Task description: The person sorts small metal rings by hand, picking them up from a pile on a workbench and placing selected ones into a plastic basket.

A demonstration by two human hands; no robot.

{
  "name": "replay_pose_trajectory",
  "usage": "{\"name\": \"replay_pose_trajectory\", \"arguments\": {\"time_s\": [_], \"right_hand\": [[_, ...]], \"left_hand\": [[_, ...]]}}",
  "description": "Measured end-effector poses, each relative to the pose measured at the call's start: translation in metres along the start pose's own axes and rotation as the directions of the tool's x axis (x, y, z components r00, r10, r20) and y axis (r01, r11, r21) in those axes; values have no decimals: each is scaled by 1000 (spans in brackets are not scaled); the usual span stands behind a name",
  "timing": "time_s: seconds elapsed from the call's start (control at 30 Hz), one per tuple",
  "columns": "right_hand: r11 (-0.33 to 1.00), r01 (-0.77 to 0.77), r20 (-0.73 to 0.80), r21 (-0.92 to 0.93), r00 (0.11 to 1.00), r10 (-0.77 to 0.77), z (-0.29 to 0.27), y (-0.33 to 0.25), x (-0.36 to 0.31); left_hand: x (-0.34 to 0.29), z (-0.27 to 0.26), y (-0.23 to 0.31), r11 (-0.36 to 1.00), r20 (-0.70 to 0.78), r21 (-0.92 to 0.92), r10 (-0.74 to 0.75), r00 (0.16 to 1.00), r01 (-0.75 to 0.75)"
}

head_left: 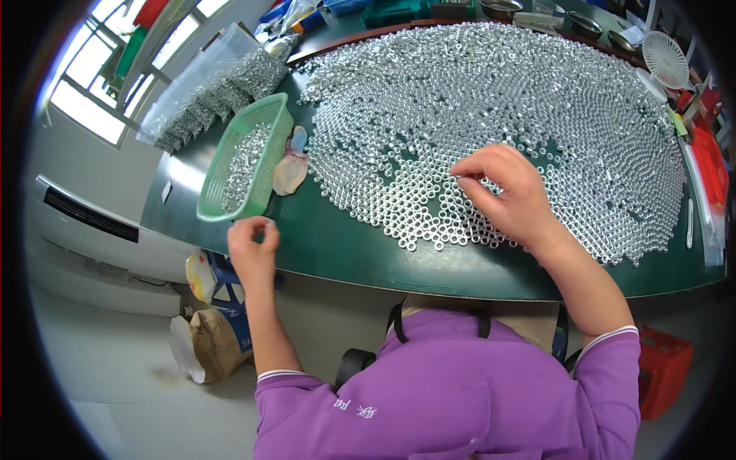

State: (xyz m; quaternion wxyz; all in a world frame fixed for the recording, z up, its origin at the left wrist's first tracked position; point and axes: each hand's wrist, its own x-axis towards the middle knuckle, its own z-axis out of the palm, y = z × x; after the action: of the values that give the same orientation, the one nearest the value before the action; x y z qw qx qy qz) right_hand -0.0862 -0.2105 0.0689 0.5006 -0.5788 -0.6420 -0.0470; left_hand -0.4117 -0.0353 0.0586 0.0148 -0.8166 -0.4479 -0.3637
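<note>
Across the table [337, 245] you've got metal rings [475, 107] spread out, your right hand [512, 192] above them, thumb and fingertips nearly together. Your left hand [253, 247] is curled near the basket [263, 178], left side. Can't tell if either's pinching anything tbh.

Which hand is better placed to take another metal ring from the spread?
Likely the right hand: its thumb and forefinger reach in over the spread of metal rings. The left hand is off to the side, near the green basket.
</note>
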Motion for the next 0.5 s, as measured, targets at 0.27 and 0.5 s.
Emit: {"name": "replay_pose_trajectory", "arguments": {"time_s": [0.27, 0.5], "right_hand": [[999, -18, -8, 28, 1000, 18, 0, -1, -2], [1000, -29, 3, 10, 1000, 28, -3, 6, -5]], "left_hand": [[-4, 8, 21, 934, 228, -354, 35, 973, 49], [-22, -31, 15, 972, 312, 150, 126, 942, -180]]}}
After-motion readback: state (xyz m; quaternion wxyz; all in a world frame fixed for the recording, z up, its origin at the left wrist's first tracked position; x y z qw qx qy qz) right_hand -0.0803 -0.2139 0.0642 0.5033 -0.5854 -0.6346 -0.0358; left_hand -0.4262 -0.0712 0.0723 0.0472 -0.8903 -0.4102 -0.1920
